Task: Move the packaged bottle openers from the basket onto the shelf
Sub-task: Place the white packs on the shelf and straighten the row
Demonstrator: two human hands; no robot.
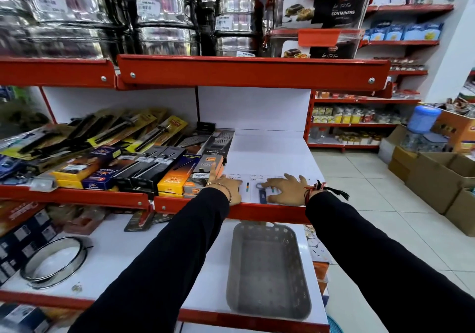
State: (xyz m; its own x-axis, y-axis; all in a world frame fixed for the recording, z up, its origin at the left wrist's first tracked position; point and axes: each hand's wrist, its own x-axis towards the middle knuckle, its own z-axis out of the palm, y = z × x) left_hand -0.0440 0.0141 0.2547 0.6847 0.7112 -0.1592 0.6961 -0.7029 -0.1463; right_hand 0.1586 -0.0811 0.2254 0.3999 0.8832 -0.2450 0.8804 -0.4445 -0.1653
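Flat white-carded bottle opener packs lie side by side at the front of the middle shelf; one shows a blue-handled opener. My left hand rests flat on the leftmost pack, one finger pointing up against the boxes beside it. My right hand lies spread, fingers apart, on the packs to the right. Neither hand grips anything. The grey plastic basket stands on the lower shelf below my arms, with nothing visible inside.
Boxed kitchen tools and a grater pack crowd the middle shelf's left. Steel tins and containers fill the upper shelf. A metal ring lies on the lower shelf. Cardboard boxes stand on the tiled floor at right.
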